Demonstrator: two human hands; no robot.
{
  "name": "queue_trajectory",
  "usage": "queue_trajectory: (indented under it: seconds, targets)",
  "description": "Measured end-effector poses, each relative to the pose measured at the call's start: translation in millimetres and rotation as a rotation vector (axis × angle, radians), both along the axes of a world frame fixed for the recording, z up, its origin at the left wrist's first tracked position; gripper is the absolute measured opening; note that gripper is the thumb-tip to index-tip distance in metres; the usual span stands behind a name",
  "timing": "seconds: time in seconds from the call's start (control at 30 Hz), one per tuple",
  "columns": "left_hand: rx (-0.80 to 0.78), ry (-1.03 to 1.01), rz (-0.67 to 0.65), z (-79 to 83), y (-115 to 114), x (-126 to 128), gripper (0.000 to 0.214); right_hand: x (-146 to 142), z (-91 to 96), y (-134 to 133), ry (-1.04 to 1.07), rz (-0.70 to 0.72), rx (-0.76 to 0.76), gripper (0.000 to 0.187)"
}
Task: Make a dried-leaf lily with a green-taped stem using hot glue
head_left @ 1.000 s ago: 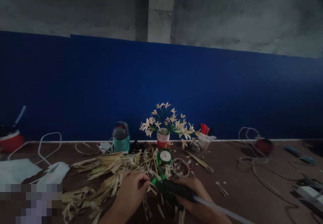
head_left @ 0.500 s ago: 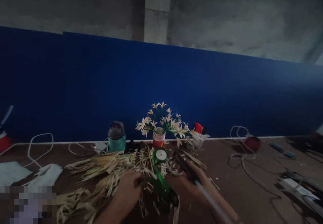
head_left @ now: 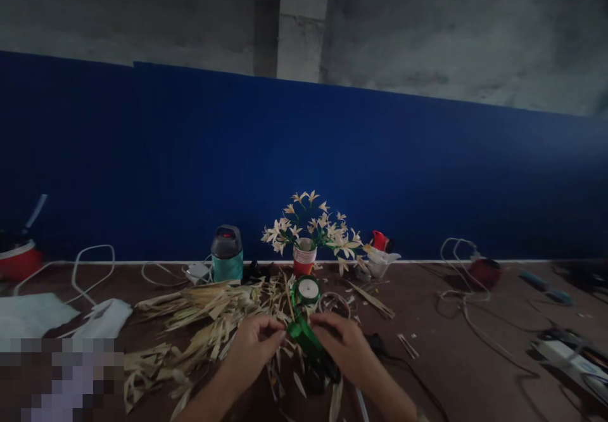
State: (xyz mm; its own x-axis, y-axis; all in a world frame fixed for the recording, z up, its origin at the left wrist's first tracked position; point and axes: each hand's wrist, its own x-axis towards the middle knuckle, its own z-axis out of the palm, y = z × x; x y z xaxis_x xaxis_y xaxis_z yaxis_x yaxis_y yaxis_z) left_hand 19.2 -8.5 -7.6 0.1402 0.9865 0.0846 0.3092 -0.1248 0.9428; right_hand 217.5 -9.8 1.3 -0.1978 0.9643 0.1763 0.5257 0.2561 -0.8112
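A strip of shiny green ribbon [head_left: 308,339] runs down between my two hands from a round spool with a white centre [head_left: 308,290]. My left hand [head_left: 254,346] is closed in a pinch at the ribbon's left side. From the other side, my right hand [head_left: 344,346] has its thumb and forefinger at the ribbon, gripping its edge. Dried corn husks [head_left: 204,308] lie heaped to the left of my hands. A dark tool with a black cord [head_left: 375,345], like a glue gun, lies partly hidden beside my right wrist.
Behind the spool stands a red and white cup [head_left: 304,258] with pale husk flowers [head_left: 327,232]. A teal bottle-like container [head_left: 227,263] is left of it. White cables [head_left: 463,301] and a red object [head_left: 484,273] lie right. White cloth or bags [head_left: 107,317] are at left.
My right hand has let go of the dark tool, now on the table, and moved left to the green ribbon. My left hand has come up to the ribbon. The view has shifted slightly.
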Motion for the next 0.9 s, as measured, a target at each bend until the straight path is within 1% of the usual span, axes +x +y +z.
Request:
queue_trajectory:
  seconds: [0.07, 0.1, 0.17, 0.23, 0.3, 0.43, 0.53, 0.63, 0.7, 0.77, 0.9]
  targets:
    - [0.009, -0.002, -0.001, 0.8, -0.3, 0.5, 0.017, -23.0, -0.9, 0.0, 0.202, 0.022, -0.137, 0.031]
    - [0.009, -0.004, -0.001, 1.4, -0.6, 0.7, 0.016, -31.1, -2.9, 0.6, 0.25, 0.018, -0.2, 0.034]
    - [0.012, -0.001, 0.01, 2.3, -1.3, 0.9, 0.016, -40.1, -7.2, 2.1, 0.31, -0.02, -0.285, 0.031]
    - [0.033, 0.023, 0.033, 2.2, -2.2, 1.0, 0.016, -42.3, -9.4, 2.8, 0.357, -0.042, -0.3, 0.022]
    - [0.102, 0.089, 0.073, 1.2, -3.5, 1.0, 0.016, -42.1, -8.6, 2.2, 0.415, -0.044, -0.304, 0.019]
    - [0.355, 0.322, 0.174, -0.1, -7.8, 1.5, 0.013, -44.5, -4.7, -1.1, 0.501, -0.044, -0.382, 0.024]
    - [0.513, 0.457, 0.188, 0.0, -11.9, 1.8, 0.013, -48.7, -4.8, -2.4, 0.547, -0.053, -0.404, 0.029]
    - [0.628, 0.537, 0.19, -0.7, -15.0, 1.5, 0.016, -51.9, -6.3, -3.1, 0.583, -0.089, -0.376, 0.033]
    - [0.681, 0.579, 0.19, -1.7, -15.9, 1.3, 0.018, -53.3, -7.7, -3.8, 0.598, -0.108, -0.353, 0.035]
    - [0.712, 0.603, 0.19, -2.8, -16.1, 1.4, 0.019, -54.4, -9.6, -4.7, 0.615, -0.119, -0.366, 0.037]
    - [0.723, 0.617, 0.191, -3.5, -15.6, 2.1, 0.021, -56.2, -14.6, -5.4, 0.659, -0.124, -0.374, 0.037]
